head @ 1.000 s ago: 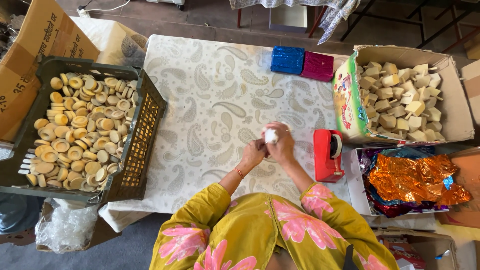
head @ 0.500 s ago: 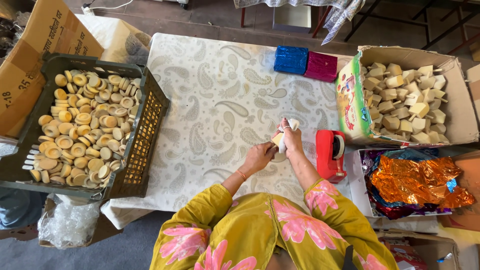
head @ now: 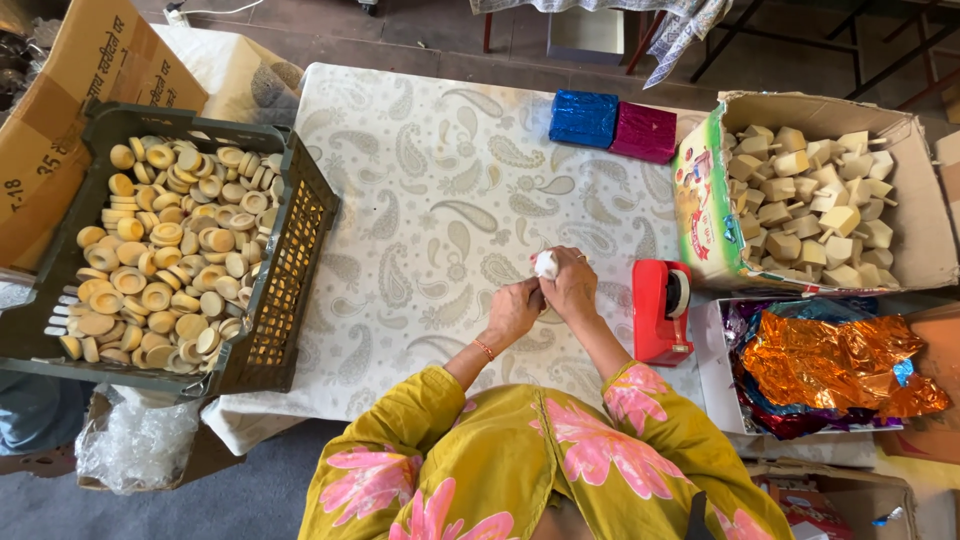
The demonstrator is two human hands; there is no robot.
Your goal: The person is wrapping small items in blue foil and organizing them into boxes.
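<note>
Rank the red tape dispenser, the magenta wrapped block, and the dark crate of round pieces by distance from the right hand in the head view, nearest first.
From the right hand:
1. Red tape dispenser, just to its right on the table.
2. Magenta wrapped block, at the table's far edge, beside a blue block.
3. Dark crate of round pieces, off the table's left side.

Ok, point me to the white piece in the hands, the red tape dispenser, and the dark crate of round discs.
white piece (head: 546, 264), head view, on its upper face above the fingers.
red tape dispenser (head: 652, 320), head view, on its red body.
dark crate (head: 290, 265), head view, on its right mesh wall.
</note>
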